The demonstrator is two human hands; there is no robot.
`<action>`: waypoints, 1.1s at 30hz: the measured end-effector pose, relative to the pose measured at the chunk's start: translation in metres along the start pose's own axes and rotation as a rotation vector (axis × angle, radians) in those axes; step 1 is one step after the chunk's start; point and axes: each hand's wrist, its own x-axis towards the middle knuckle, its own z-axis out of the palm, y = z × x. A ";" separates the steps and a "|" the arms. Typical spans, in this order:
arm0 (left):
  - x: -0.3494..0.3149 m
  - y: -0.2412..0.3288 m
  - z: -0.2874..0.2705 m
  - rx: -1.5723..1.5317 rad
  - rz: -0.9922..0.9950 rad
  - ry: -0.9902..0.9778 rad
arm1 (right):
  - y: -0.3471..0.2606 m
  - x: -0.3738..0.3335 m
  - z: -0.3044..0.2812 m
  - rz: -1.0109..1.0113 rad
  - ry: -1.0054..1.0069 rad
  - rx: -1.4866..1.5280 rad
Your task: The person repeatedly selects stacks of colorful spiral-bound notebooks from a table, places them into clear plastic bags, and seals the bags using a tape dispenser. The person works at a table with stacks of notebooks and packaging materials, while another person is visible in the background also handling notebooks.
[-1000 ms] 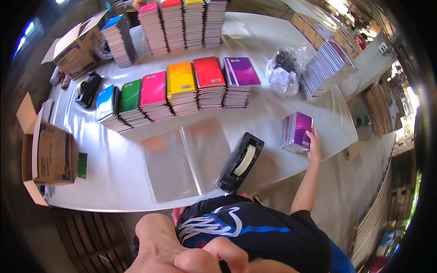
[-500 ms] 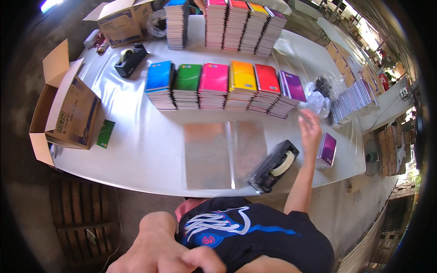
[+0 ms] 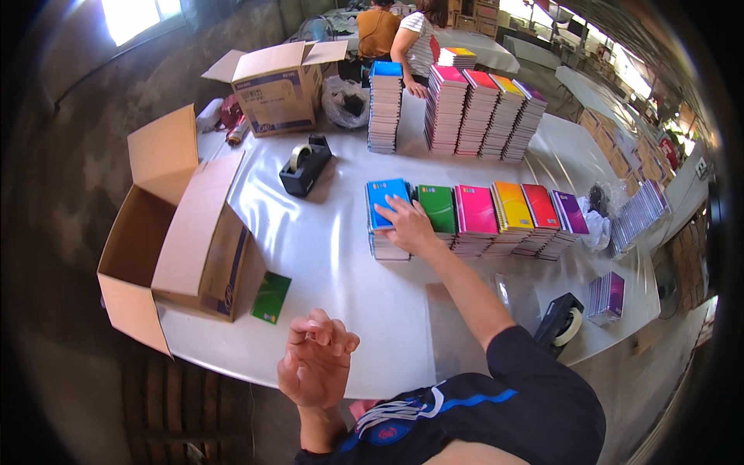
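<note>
A row of spiral notebook stacks crosses the table, each topped by one cover colour. My right hand reaches across to the left end, its fingers spread over the top blue notebook. Beside it are the green notebook, pink notebook, yellow notebook, red notebook and purple notebook stacks. Raised above the near table edge, my left hand is empty, with loosely bent fingers apart. Clear plastic sheets lie under my right forearm, partly hidden by it.
Open cardboard boxes stand at left and back. One tape dispenser sits mid-table, another near the right edge by a small purple notebook stack. Taller notebook stacks and two people are beyond.
My right hand has moved from the purple end of the row to the blue notebook at the left end. My left hand has risen to the table edge. The view has shifted.
</note>
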 end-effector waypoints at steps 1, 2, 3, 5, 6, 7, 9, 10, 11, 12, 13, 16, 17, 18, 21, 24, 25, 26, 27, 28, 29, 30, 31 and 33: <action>0.008 0.002 -0.011 -0.004 -0.026 0.023 | 0.001 0.002 0.004 0.016 -0.020 0.016; 0.014 0.002 -0.022 -0.014 -0.054 0.056 | -0.003 0.001 0.002 0.036 -0.050 0.032; 0.019 0.000 -0.033 -0.024 -0.096 0.092 | -0.004 -0.003 0.003 0.067 -0.084 0.051; 0.040 -0.015 -0.058 -0.029 -0.243 0.197 | -0.005 0.001 0.003 0.093 -0.026 0.116; 0.055 -0.023 -0.066 0.019 -0.338 0.256 | -0.009 0.007 -0.011 0.131 -0.059 0.172; 0.068 -0.031 -0.075 0.070 -0.433 0.313 | -0.010 0.011 -0.017 0.168 -0.091 0.229; 0.088 -0.049 -0.093 0.052 -0.543 0.350 | -0.006 0.013 -0.019 0.183 0.018 0.246; 0.097 -0.057 -0.099 0.041 -0.594 0.373 | -0.010 0.015 -0.027 0.207 0.037 0.266; 0.107 -0.062 -0.101 0.023 -0.621 0.391 | -0.013 0.017 -0.031 0.228 0.054 0.286; 0.116 -0.066 -0.103 0.005 -0.646 0.410 | -0.014 0.016 -0.031 0.211 0.157 0.178; 0.125 -0.068 -0.102 0.002 -0.656 0.436 | -0.017 0.015 -0.036 0.136 0.255 0.101; 0.142 -0.070 -0.123 -0.220 -0.716 0.308 | -0.042 0.005 -0.052 -0.078 0.465 -0.092; 0.146 -0.070 -0.129 -0.317 -0.736 0.229 | -0.055 -0.007 -0.057 -0.101 0.371 -0.087; 0.149 -0.066 -0.124 -0.362 -0.747 0.170 | -0.068 -0.022 -0.062 -0.116 0.271 -0.088; 0.136 -0.067 -0.145 0.096 -0.656 0.324 | -0.080 -0.034 -0.104 -0.213 -0.010 0.105; 0.129 -0.057 -0.137 0.043 -0.597 0.391 | -0.029 -0.039 -0.120 -0.011 -0.036 0.221; 0.125 -0.054 -0.139 0.072 -0.568 0.411 | -0.007 -0.041 -0.112 0.101 -0.001 0.245; 0.126 -0.051 -0.134 0.089 -0.594 0.435 | 0.007 -0.044 -0.105 0.180 -0.094 0.111; 0.125 -0.052 -0.134 0.073 -0.611 0.450 | 0.022 -0.047 -0.095 0.255 -0.180 -0.022; 0.124 -0.053 -0.134 0.061 -0.620 0.462 | 0.037 -0.050 -0.083 0.321 -0.261 -0.155; 0.123 -0.055 -0.133 0.046 -0.629 0.474 | 0.050 -0.056 -0.067 0.325 -0.273 -0.180; 0.120 -0.055 -0.134 0.021 -0.634 0.441 | 0.062 -0.062 -0.049 0.326 -0.286 -0.206; 0.117 -0.053 -0.136 -0.002 -0.631 0.410 | 0.067 -0.064 -0.040 0.319 -0.297 -0.228; 0.112 -0.052 -0.138 -0.008 -0.630 0.367 | 0.064 -0.064 -0.040 0.292 -0.273 -0.214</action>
